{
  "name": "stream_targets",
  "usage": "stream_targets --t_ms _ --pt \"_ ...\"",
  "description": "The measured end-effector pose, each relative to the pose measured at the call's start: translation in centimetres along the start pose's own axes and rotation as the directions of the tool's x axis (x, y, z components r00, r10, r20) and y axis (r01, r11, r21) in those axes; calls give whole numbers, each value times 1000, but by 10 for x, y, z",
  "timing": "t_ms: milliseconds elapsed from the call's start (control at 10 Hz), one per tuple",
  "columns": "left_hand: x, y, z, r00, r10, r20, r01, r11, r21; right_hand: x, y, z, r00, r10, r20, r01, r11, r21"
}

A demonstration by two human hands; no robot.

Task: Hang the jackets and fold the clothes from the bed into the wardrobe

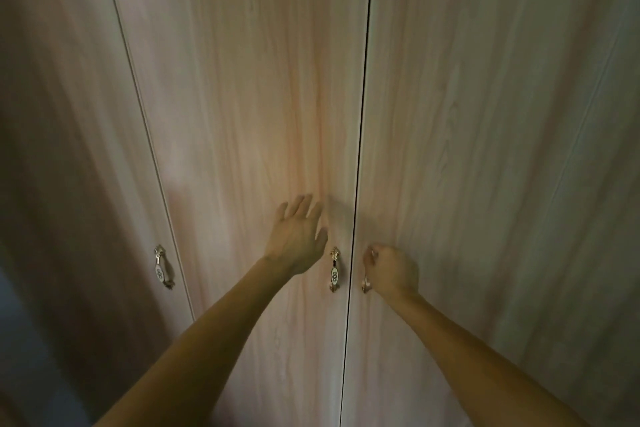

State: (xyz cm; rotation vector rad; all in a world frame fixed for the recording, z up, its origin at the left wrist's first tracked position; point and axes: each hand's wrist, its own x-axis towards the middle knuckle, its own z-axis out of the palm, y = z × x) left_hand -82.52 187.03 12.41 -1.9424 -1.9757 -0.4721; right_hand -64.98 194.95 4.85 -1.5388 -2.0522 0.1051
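Filling the whole view, the wardrobe (485, 45) stands closed, faced in pale wood-grain panels with a pinkish tint that dims toward the edges. The left door (69, 114) carries a small brass handle (163, 267) with a white oval inset, set upright near its right edge. The middle door (242, 80) has a matching handle (334, 269) just beside the thin dark seam (363, 114) that divides it from the right door (519, 184).

The left hand (298, 239) reaches up on a bare, outstretched arm. Its fingers are spread and relaxed, grasping nothing, at the face of the middle door just above and left of that door's handle. Whether the palm presses the panel cannot be told. Across the seam, the right hand (391, 274) is curled around the right door's handle (364, 284). Only its lower tip shows below the knuckles.
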Motion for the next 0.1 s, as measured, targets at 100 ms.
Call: stream_targets --t_ms 100 --pt "-8 7 9 999 -28 -36 24 994 -104 -6 -20 -26 991 -86 -101 92 994 62"
